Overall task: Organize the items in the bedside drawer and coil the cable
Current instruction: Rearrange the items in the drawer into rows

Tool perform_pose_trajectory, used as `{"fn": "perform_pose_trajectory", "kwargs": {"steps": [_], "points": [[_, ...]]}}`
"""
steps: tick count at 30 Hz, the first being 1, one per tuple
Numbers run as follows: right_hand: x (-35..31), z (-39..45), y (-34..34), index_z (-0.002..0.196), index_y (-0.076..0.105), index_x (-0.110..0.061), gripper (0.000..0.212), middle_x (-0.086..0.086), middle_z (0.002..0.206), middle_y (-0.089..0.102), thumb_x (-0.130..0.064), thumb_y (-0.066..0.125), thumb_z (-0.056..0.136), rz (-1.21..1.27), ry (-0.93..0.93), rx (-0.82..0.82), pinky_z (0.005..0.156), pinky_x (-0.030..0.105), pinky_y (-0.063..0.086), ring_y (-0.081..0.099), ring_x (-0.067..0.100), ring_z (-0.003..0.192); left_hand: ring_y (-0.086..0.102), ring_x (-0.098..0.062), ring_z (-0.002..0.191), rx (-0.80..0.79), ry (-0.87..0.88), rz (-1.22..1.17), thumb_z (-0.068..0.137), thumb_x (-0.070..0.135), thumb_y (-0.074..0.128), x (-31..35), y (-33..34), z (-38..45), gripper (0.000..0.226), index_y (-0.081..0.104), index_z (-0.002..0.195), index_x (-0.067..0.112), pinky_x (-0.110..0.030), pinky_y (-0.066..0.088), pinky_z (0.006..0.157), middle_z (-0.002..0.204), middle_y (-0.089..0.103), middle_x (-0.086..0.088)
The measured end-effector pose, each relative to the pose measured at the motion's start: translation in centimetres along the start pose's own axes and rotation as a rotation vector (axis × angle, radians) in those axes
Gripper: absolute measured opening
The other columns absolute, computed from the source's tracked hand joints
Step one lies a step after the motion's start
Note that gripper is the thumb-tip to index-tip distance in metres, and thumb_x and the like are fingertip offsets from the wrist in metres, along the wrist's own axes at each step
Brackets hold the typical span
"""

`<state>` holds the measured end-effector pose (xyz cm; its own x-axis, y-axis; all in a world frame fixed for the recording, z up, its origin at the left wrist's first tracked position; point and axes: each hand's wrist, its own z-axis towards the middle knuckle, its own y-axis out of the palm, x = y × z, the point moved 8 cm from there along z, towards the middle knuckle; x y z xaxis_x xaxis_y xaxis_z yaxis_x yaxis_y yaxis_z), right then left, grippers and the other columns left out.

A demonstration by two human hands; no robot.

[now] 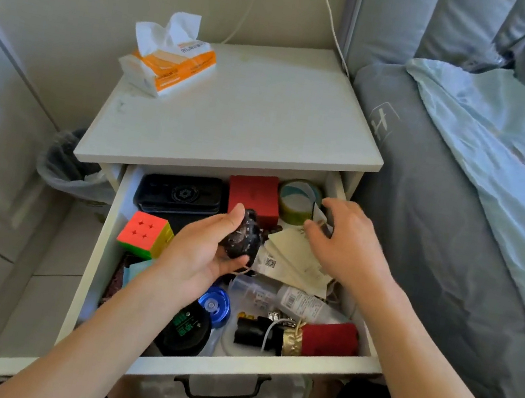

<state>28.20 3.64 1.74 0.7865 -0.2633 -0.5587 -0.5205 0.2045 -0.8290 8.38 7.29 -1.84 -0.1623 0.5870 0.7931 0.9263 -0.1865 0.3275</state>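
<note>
The nightstand (239,118) is showing a matt, pale wood-look top, and the drawer (247,363) is wearing the same finish with a dark metal handle (220,388). The tissue pack (168,68) is looking like thin glossy plastic film with soft paper poking out. The puzzle cube (144,233) is shining as smooth plastic. The red box (253,197) is appearing matt, like card. The tape roll (299,201) is glinting glossy. Crumpled paper slips (289,259) are lying creased and dull. The blue round cap (214,305) is gleaming like metal. The bedding (440,228) is looking like soft matt cloth.
</note>
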Motion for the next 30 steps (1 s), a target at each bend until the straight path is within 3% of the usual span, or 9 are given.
{"fn": "perform_pose_trajectory", "kwargs": {"steps": [4, 7, 10, 13, 15, 19, 23, 28, 30], "points": [[0.8, 0.2, 2.4, 0.123, 0.061, -0.011, 0.034, 0.006, 0.092, 0.071, -0.032, 0.045, 0.102, -0.019, -0.015, -0.243, 0.079, 0.041, 0.055, 0.065, 0.023, 0.086, 0.066, -0.02, 0.084, -0.082, 0.008, -0.028, 0.096, 0.006, 0.058, 0.7, 1.5, 2.6, 0.014, 0.065, 0.106, 0.0, -0.027, 0.059, 0.061, 0.096, 0.067, -0.012], [0.8, 0.1, 3.3, 0.112, 0.067, -0.015, 0.031, 0.006, 0.093, 0.069, -0.031, 0.042, 0.103, -0.054, -0.031, -0.315, 0.077, 0.039, 0.054, 0.064, 0.026, 0.085, 0.065, -0.024, 0.096, -0.103, 0.046, 0.144, 0.097, 0.006, 0.058, 1.6, 3.0, 5.1, 0.018, 0.066, 0.113, 0.004, -0.032, 0.058, 0.074, 0.108, 0.068, -0.014], [0.8, -0.1, 3.8, 0.122, 0.063, -0.019, 0.033, 0.007, 0.107, 0.068, -0.035, 0.043, 0.101, -0.13, -0.043, -0.391, 0.082, 0.043, 0.056, 0.064, 0.026, 0.093, 0.065, -0.023, 0.105, -0.087, 0.085, 0.397, 0.091, 0.008, 0.066, 2.1, 5.4, 7.4, 0.016, 0.071, 0.103, 0.017, -0.036, 0.05, 0.092, 0.104, 0.075, -0.006], [0.8, -0.1, 3.9, 0.127, 0.06, -0.021, 0.036, 0.007, 0.116, 0.066, -0.038, 0.046, 0.098, -0.163, -0.058, -0.422, 0.085, 0.043, 0.056, 0.063, 0.027, 0.102, 0.064, -0.024, 0.105, -0.086, 0.06, 0.318, 0.092, -0.002, 0.063, 1.7, 7.3, 9.6, 0.03, 0.064, 0.12, 0.006, -0.029, 0.054, 0.078, 0.11, 0.07, -0.013], [1.1, 0.1, 3.9, 0.129, 0.058, -0.021, 0.036, 0.006, 0.12, 0.064, -0.035, 0.047, 0.098, -0.169, -0.062, -0.437, 0.086, 0.043, 0.056, 0.062, 0.027, 0.104, 0.064, -0.025, 0.109, -0.033, 0.078, 0.33, 0.09, -0.002, 0.065, 1.6, 7.8, 11.2, 0.041, 0.057, 0.13, 0.003, -0.029, 0.056, 0.078, 0.12, 0.066, -0.016], [1.5, 0.3, 3.9, 0.128, 0.058, -0.018, 0.033, 0.007, 0.119, 0.063, -0.026, 0.048, 0.098, -0.162, -0.068, -0.464, 0.084, 0.042, 0.057, 0.063, 0.026, 0.1, 0.065, -0.014, 0.086, 0.159, 0.134, 0.539, 0.085, 0.016, 0.077, 2.2, 6.6, 13.4, 0.011, 0.068, 0.09, 0.016, -0.029, 0.051, 0.074, 0.098, 0.072, -0.003], [1.6, 0.4, 3.9, 0.128, 0.059, -0.018, 0.033, 0.006, 0.118, 0.063, -0.026, 0.05, 0.097, -0.143, -0.068, -0.45, 0.084, 0.041, 0.058, 0.063, 0.026, 0.099, 0.067, -0.017, 0.077, 0.164, 0.167, 0.723, 0.086, 0.021, 0.075, 2.5, 7.4, 14.3, 0.027, 0.069, 0.102, 0.001, -0.03, 0.055, 0.071, 0.088, 0.073, -0.008], [1.5, 0.6, 4.1, 0.125, 0.059, -0.016, 0.031, 0.007, 0.115, 0.063, -0.027, 0.051, 0.097, -0.164, -0.078, -0.43, 0.08, 0.039, 0.058, 0.063, 0.025, 0.095, 0.062, -0.009, 0.062, 0.185, 0.128, 0.883, 0.09, 0.026, 0.07, 2.4, 8.4, 14.7, 0.039, 0.062, 0.117, -0.001, -0.016, 0.047, 0.05, 0.082, 0.069, -0.008], [1.5, 0.7, 4.1, 0.127, 0.058, -0.016, 0.033, 0.007, 0.115, 0.063, -0.027, 0.051, 0.097, -0.162, -0.081, -0.422, 0.081, 0.04, 0.058, 0.063, 0.026, 0.096, 0.062, -0.01, 0.062, 0.195, 0.118, 0.93, 0.092, 0.023, 0.067, 2.5, 8.4, 15.0, 0.033, 0.064, 0.114, -0.001, -0.018, 0.049, 0.053, 0.081, 0.069, -0.008]]}}
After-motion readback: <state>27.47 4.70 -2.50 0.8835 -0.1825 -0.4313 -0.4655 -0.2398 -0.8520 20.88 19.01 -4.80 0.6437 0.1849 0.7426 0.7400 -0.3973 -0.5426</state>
